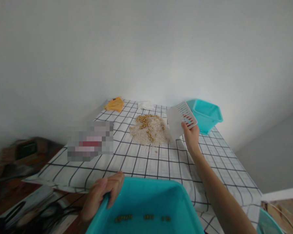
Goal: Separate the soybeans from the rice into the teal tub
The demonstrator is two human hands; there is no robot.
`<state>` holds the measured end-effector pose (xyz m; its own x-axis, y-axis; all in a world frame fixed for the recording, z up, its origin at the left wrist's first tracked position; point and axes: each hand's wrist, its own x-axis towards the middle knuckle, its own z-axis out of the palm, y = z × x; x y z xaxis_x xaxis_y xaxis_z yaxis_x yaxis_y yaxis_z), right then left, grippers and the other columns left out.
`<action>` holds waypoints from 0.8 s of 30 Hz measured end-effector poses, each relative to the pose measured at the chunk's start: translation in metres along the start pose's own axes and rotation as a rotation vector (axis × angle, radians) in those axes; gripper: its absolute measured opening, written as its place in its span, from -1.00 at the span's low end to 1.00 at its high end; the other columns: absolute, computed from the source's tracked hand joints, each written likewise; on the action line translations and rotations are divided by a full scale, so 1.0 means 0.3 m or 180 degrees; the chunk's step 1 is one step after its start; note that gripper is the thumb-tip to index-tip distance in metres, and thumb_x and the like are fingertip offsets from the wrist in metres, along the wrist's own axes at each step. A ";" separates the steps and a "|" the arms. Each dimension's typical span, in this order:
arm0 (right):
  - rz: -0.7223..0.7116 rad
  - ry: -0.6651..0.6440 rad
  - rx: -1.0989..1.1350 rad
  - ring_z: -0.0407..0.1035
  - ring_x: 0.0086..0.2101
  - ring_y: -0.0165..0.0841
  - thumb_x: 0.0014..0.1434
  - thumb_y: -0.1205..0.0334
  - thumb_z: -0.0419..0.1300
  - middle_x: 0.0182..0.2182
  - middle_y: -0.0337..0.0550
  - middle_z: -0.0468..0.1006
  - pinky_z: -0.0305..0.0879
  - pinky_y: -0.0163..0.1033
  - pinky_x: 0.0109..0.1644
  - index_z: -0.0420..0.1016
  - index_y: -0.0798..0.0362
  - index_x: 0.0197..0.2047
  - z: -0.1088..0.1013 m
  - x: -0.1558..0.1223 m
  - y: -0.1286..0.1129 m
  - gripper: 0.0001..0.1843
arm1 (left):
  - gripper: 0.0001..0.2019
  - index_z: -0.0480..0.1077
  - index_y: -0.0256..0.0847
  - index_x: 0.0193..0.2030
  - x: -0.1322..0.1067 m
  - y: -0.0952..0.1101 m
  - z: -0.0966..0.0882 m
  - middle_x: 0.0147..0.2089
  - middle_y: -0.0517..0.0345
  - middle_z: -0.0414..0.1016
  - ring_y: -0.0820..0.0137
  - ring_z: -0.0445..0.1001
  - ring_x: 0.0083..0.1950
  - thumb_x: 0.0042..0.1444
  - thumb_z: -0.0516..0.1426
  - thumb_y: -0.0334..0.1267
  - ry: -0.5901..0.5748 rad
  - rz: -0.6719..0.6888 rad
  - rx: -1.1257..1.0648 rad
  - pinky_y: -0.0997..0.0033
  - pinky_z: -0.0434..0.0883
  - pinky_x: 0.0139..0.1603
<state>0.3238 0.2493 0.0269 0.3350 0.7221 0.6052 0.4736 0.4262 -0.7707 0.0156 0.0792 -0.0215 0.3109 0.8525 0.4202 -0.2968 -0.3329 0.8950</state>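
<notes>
My left hand (101, 193) has its fingers wrapped over the left rim of a turquoise basin (151, 186) at the table's near edge. A few short rows of yellow-brown specks show in its bottom; I cannot tell whether they are grains or slots. My right hand (192, 135) reaches across the table, pinching a thin white slotted plastic panel (174, 121), held tilted. The panel is at the right side of a spread pile of pale grains (158, 127). Golden beans or kernels (143, 121) lie on that pile, mostly at its back left.
A white tablecloth (132, 162) with black checks covers the table. Behind my right hand stands another turquoise basin (206, 122). An orange-yellow bag (114, 104) and a white cloth or bag (145, 105) lie at the back. A blurred-out item (90, 143) is on the left.
</notes>
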 end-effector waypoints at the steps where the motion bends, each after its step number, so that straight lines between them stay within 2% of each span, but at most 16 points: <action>1: 0.0053 0.0023 -0.0061 0.53 -0.17 -0.03 0.13 0.04 0.17 -0.21 0.09 0.68 0.41 0.08 0.01 0.58 0.10 -0.15 -0.004 0.003 0.005 -0.65 | -0.36 0.24 -0.16 -0.62 0.001 0.001 -0.001 -0.61 0.17 0.21 0.30 0.19 -0.47 0.49 -0.27 -0.07 -0.0049 -0.0011 0.0022 0.22 0.20 -0.27; 7: 0.0259 -0.0179 -0.0323 0.52 -0.27 -0.04 0.07 0.11 0.12 -0.26 0.09 0.69 0.41 0.03 -0.08 0.58 0.12 -0.20 -0.005 0.003 0.037 -0.66 | -0.36 0.23 -0.16 -0.62 0.003 0.004 -0.002 -0.60 0.17 0.20 0.29 0.19 -0.47 0.49 -0.29 -0.08 -0.0054 -0.0029 0.0056 0.23 0.21 -0.29; 10: 0.0306 -0.0330 -0.0106 0.53 -0.23 -0.06 0.05 0.10 0.15 -0.22 0.04 0.70 0.42 -0.03 -0.09 0.58 0.09 -0.15 0.006 0.000 0.055 -0.64 | -0.36 0.22 -0.16 -0.62 0.002 0.003 -0.004 -0.61 0.16 0.20 0.30 0.19 -0.48 0.49 -0.30 -0.09 -0.0047 0.0002 0.0080 0.24 0.22 -0.31; 14: 0.0144 -0.0490 0.0150 0.54 -0.16 -0.07 0.07 0.06 0.20 -0.15 -0.01 0.69 0.41 -0.02 -0.02 0.58 0.05 -0.11 0.017 -0.004 0.064 -0.63 | -0.36 0.22 -0.16 -0.64 0.004 0.006 -0.003 -0.63 0.16 0.21 0.30 0.20 -0.49 0.48 -0.28 -0.09 -0.0055 0.0014 0.0206 0.23 0.25 -0.28; 20: 0.0033 -0.0667 0.0311 0.54 -0.12 -0.03 0.15 0.00 0.22 -0.12 0.03 0.68 0.41 0.07 0.05 0.56 0.06 -0.07 0.023 -0.013 0.030 -0.62 | -0.35 0.20 -0.16 -0.67 0.008 0.006 0.004 -0.66 0.14 0.20 0.30 0.19 -0.52 0.47 -0.28 -0.10 0.0108 0.0038 0.0288 0.21 0.27 -0.30; 24: -0.0179 -0.0819 0.0261 0.52 -0.06 -0.01 0.17 -0.03 0.22 -0.23 -0.01 0.68 0.41 0.08 0.10 0.58 0.05 -0.13 0.027 -0.023 -0.016 -0.65 | -0.34 0.20 -0.16 -0.67 0.006 0.002 -0.004 -0.66 0.15 0.21 0.31 0.20 -0.51 0.47 -0.27 -0.06 0.0073 0.0014 0.0384 0.23 0.27 -0.29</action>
<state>0.3125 0.2466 0.0248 0.0873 0.8063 0.5850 0.4146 0.5046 -0.7573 0.0150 0.0811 -0.0202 0.2887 0.8595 0.4217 -0.1870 -0.3814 0.9053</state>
